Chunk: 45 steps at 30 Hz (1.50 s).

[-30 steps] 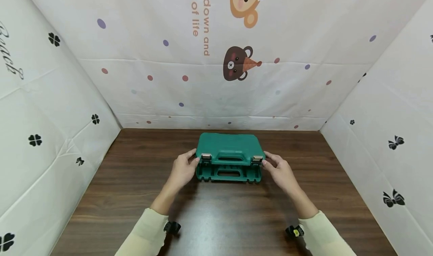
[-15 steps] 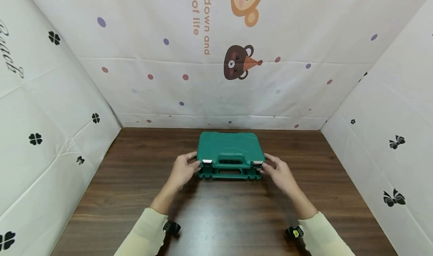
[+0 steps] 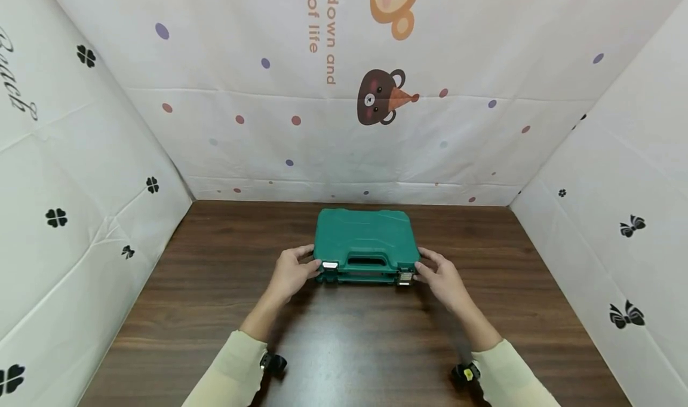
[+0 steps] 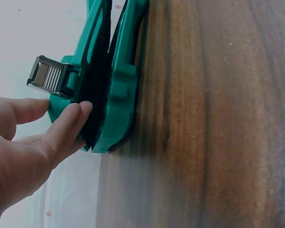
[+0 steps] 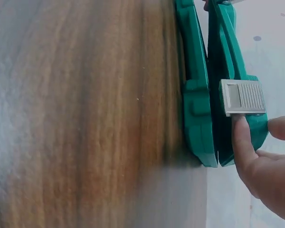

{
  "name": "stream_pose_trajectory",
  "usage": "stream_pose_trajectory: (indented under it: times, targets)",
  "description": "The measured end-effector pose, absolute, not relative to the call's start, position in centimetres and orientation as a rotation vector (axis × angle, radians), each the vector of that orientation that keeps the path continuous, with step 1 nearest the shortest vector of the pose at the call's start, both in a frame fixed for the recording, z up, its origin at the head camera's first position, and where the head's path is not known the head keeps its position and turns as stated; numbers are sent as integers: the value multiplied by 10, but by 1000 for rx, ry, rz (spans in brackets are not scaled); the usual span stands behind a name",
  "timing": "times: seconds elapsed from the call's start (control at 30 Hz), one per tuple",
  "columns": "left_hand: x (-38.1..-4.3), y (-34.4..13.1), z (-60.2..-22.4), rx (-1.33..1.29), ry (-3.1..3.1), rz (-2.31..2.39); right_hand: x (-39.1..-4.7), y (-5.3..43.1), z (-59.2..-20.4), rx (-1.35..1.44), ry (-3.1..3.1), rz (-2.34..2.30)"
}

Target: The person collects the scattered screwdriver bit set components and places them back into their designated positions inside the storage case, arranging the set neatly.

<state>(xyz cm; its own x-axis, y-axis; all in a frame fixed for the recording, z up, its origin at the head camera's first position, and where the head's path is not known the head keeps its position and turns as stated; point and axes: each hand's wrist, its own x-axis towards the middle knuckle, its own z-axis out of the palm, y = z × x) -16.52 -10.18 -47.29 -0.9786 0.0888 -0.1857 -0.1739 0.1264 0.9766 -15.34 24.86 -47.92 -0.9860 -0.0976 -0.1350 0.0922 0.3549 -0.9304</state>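
Note:
A green plastic carrying case (image 3: 366, 233) lies near the back of the table, its lid lowered with a narrow gap along the front. My left hand (image 3: 291, 272) pinches the lid's front left corner, thumb on top and fingertips under the edge. At the front right corner, my right hand (image 3: 443, 278) pinches the lid the same way. The left metal latch (image 4: 48, 75) sticks outward from the lid, while the right latch (image 5: 243, 97) hangs down over the gap. The inside of the case is dark and cannot be made out.
The dark wood table (image 3: 344, 347) extends in front of the case and to both sides. A patterned white cloth (image 3: 242, 150) stands as a wall behind the table, with similar cloth walls at left and right. Each wrist wears a small black camera.
Both hands have lowered the lid toward the base, and the front gap has shrunk. The right latch has swung down; the left one still sticks out.

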Motion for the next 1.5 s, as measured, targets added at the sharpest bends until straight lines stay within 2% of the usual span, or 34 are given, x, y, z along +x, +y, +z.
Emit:
stream_pose_trajectory:
  times: [0.57,1.5]
  targets:
    - [-164,-98,-485,-134,2214,1924,-148,246,-483,28,2526,-1546]
    - [-158,-90,-490,-8,2700,1395,-153,249,-490,-61,2668,-1234]
